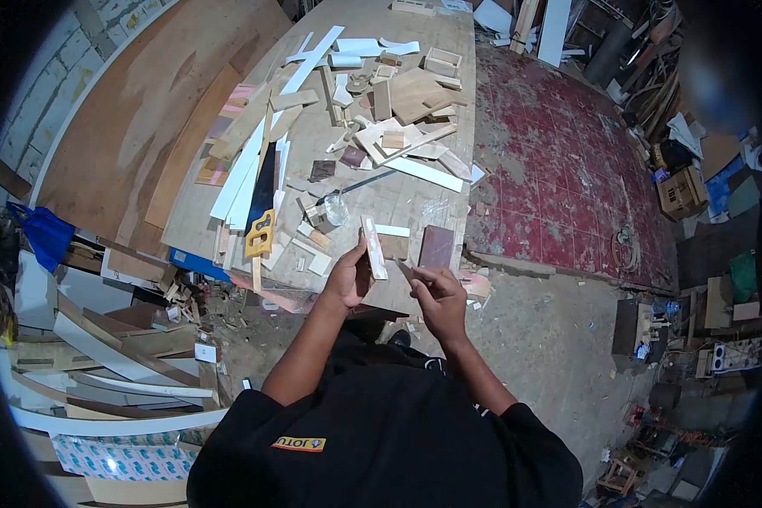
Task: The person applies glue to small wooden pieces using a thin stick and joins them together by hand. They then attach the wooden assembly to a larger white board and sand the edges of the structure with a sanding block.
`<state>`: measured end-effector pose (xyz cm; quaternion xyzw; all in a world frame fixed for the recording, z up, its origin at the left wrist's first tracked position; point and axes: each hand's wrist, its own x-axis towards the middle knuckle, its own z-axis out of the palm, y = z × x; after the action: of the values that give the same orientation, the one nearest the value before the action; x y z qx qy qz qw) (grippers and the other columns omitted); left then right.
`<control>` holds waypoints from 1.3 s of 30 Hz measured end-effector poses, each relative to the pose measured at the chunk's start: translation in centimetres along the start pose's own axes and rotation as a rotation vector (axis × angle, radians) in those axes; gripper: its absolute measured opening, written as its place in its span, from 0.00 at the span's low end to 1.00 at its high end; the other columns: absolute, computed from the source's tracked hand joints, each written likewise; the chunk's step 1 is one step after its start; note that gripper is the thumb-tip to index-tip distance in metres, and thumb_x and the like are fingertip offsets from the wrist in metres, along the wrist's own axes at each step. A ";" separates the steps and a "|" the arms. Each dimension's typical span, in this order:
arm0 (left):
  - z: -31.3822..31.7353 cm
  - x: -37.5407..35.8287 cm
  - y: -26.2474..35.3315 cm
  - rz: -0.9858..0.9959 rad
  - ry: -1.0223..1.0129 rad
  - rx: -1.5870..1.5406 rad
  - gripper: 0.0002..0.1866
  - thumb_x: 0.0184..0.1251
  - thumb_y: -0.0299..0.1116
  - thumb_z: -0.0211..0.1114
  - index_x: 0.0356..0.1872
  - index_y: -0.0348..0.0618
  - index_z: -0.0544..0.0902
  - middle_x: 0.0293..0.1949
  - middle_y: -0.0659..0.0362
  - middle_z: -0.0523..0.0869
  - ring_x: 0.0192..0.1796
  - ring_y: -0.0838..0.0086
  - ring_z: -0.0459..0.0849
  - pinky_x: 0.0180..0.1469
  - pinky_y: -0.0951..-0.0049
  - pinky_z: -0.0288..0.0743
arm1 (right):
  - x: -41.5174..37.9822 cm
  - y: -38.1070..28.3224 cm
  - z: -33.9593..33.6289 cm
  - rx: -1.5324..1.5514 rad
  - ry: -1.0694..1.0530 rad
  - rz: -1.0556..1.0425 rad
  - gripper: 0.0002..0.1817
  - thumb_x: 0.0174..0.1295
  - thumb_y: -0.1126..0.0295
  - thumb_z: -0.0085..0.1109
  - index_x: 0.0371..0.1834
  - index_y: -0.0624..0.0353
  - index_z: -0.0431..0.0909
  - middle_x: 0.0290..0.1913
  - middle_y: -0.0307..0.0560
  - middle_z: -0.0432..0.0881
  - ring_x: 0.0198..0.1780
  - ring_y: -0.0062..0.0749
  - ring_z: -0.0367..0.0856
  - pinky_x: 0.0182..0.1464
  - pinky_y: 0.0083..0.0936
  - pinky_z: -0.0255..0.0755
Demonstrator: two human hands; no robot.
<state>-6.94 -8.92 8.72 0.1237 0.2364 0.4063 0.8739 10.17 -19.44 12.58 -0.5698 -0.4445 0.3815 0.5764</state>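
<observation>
Workbench [398, 199] behind, left hand [347, 279] grips wood strip [373, 247], right hand [438, 292] pinches small piece; shirt reads "JOTU".

The saw handle [260, 234] is yellow, the floor [559, 169] beside the pale wooden counter [398, 199] is worn red, the shirt [381, 440] is black.

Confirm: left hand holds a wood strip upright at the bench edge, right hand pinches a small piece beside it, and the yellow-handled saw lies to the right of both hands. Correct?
Not quite. In the head view the saw lies on the bench to the left of both hands, not the right. The rest stands: the left hand holds the wood strip upright at the bench edge, and the right hand pinches a small piece beside it.
</observation>
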 end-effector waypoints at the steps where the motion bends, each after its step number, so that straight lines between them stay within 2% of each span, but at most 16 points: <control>1: -0.2 0.0 -0.1 -0.018 -0.063 0.018 0.18 0.76 0.46 0.60 0.55 0.45 0.80 0.45 0.59 0.86 0.48 0.70 0.85 0.54 0.65 0.79 | 0.1 0.1 0.0 0.000 0.002 -0.001 0.10 0.62 0.80 0.65 0.46 0.65 0.85 0.41 0.45 0.82 0.38 0.27 0.83 0.41 0.21 0.77; 3: -0.4 0.2 -0.2 -0.049 -0.086 -0.007 0.18 0.76 0.46 0.60 0.56 0.46 0.80 0.45 0.59 0.86 0.49 0.70 0.85 0.55 0.64 0.79 | 0.4 0.5 0.0 -0.013 -0.013 -0.007 0.08 0.64 0.77 0.65 0.45 0.67 0.85 0.42 0.45 0.82 0.38 0.23 0.84 0.40 0.19 0.78; 7: -0.6 0.2 -0.9 -0.072 -0.085 -0.050 0.17 0.76 0.46 0.60 0.56 0.46 0.80 0.45 0.59 0.86 0.50 0.69 0.85 0.56 0.63 0.78 | 0.5 1.5 0.5 -0.006 0.017 -0.001 0.09 0.64 0.77 0.66 0.45 0.69 0.83 0.40 0.47 0.84 0.38 0.25 0.86 0.41 0.21 0.80; 9: -0.4 0.1 -1.3 -0.032 -0.066 -0.033 0.17 0.76 0.46 0.60 0.56 0.46 0.79 0.45 0.59 0.86 0.50 0.69 0.85 0.56 0.64 0.78 | 0.2 1.3 1.0 0.162 -0.018 0.127 0.10 0.65 0.76 0.66 0.45 0.70 0.82 0.38 0.47 0.86 0.38 0.26 0.87 0.42 0.22 0.81; 12: 0.2 -0.1 -2.0 0.035 -0.028 -0.011 0.17 0.76 0.45 0.60 0.55 0.45 0.80 0.46 0.59 0.86 0.51 0.69 0.84 0.57 0.64 0.77 | 0.1 1.5 1.3 0.243 -0.066 0.244 0.10 0.66 0.74 0.66 0.45 0.71 0.81 0.36 0.47 0.87 0.37 0.25 0.87 0.42 0.23 0.81; 20: -1.2 0.5 -1.6 0.064 -0.040 -0.011 0.19 0.76 0.46 0.60 0.57 0.43 0.78 0.48 0.58 0.85 0.51 0.68 0.83 0.59 0.63 0.75 | -0.7 0.8 0.6 0.249 -0.121 0.253 0.09 0.67 0.74 0.64 0.45 0.70 0.83 0.36 0.44 0.87 0.36 0.23 0.85 0.40 0.22 0.80; 22: -1.3 0.6 -1.4 0.149 -0.013 0.078 0.20 0.76 0.46 0.60 0.58 0.42 0.78 0.48 0.58 0.85 0.51 0.68 0.83 0.58 0.63 0.76 | -0.7 0.8 0.3 0.215 -0.133 0.265 0.09 0.67 0.74 0.64 0.45 0.70 0.84 0.37 0.43 0.86 0.36 0.23 0.85 0.40 0.21 0.79; 25: -0.5 0.0 -1.2 0.095 0.022 0.069 0.20 0.77 0.46 0.59 0.58 0.41 0.77 0.49 0.57 0.85 0.52 0.68 0.83 0.59 0.62 0.76 | -0.5 0.8 -0.2 0.220 -0.138 0.223 0.08 0.65 0.75 0.65 0.45 0.68 0.85 0.38 0.42 0.84 0.37 0.22 0.84 0.39 0.20 0.77; 27: -0.9 0.1 -1.4 0.030 -0.024 0.056 0.21 0.77 0.46 0.59 0.59 0.41 0.77 0.50 0.56 0.85 0.53 0.67 0.83 0.59 0.62 0.76 | 0.2 0.2 -0.4 -0.114 -0.037 -0.034 0.09 0.63 0.77 0.67 0.45 0.64 0.86 0.38 0.43 0.83 0.38 0.22 0.83 0.39 0.21 0.77; 28: -1.1 0.2 -1.4 -0.030 -0.068 0.045 0.21 0.77 0.46 0.59 0.59 0.41 0.77 0.50 0.56 0.85 0.54 0.67 0.83 0.60 0.61 0.75 | 0.4 -0.4 -0.3 -0.144 -0.011 -0.115 0.10 0.60 0.78 0.67 0.45 0.60 0.87 0.36 0.46 0.83 0.37 0.27 0.83 0.38 0.23 0.76; 29: -1.3 0.2 -1.7 -0.030 -0.067 0.045 0.21 0.77 0.46 0.59 0.59 0.41 0.77 0.50 0.56 0.85 0.54 0.67 0.83 0.60 0.61 0.75 | 0.6 -1.1 -0.3 -0.144 -0.011 -0.115 0.10 0.60 0.78 0.67 0.45 0.60 0.87 0.36 0.46 0.83 0.37 0.27 0.83 0.38 0.23 0.76; 31: 0.4 -0.2 -2.1 -0.047 -0.044 0.063 0.21 0.77 0.46 0.58 0.59 0.42 0.77 0.51 0.54 0.85 0.54 0.66 0.84 0.60 0.59 0.76 | 0.8 -1.8 -0.3 -0.400 -0.032 -0.362 0.12 0.56 0.80 0.67 0.44 0.59 0.87 0.34 0.48 0.82 0.34 0.35 0.83 0.36 0.28 0.75; 32: 1.1 -0.4 -2.1 -0.052 -0.045 0.064 0.20 0.77 0.47 0.58 0.58 0.42 0.78 0.49 0.55 0.86 0.52 0.65 0.84 0.59 0.59 0.77 | 0.8 -1.4 -0.4 -0.402 -0.030 -0.361 0.12 0.56 0.80 0.67 0.44 0.59 0.87 0.34 0.48 0.82 0.34 0.35 0.83 0.36 0.28 0.75; 34: 0.5 0.0 -2.3 -0.058 -0.036 0.041 0.20 0.77 0.47 0.58 0.57 0.42 0.78 0.47 0.55 0.86 0.51 0.66 0.85 0.58 0.60 0.77 | 0.9 -0.6 -0.1 -0.535 -0.040 -0.562 0.16 0.51 0.82 0.68 0.45 0.57 0.86 0.34 0.48 0.81 0.35 0.41 0.82 0.35 0.33 0.74; 37: -0.2 0.1 -2.0 -0.067 -0.049 0.026 0.20 0.78 0.47 0.57 0.56 0.42 0.79 0.47 0.57 0.86 0.50 0.67 0.85 0.56 0.61 0.78 | 0.6 -0.1 -0.3 -0.584 -0.030 -0.675 0.18 0.49 0.82 0.68 0.45 0.55 0.85 0.37 0.46 0.81 0.37 0.41 0.81 0.35 0.36 0.74; 39: -1.0 0.2 -1.7 -0.077 -0.074 0.035 0.20 0.78 0.47 0.56 0.55 0.42 0.79 0.47 0.57 0.87 0.50 0.69 0.86 0.55 0.62 0.79 | 0.3 -0.1 -0.6 -0.600 -0.038 -0.680 0.18 0.49 0.82 0.68 0.45 0.54 0.85 0.38 0.45 0.81 0.38 0.41 0.81 0.36 0.35 0.74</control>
<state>-6.23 -9.88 7.12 0.1445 0.2156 0.3632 0.8949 10.79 -19.29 12.70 -0.5262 -0.7078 0.0351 0.4699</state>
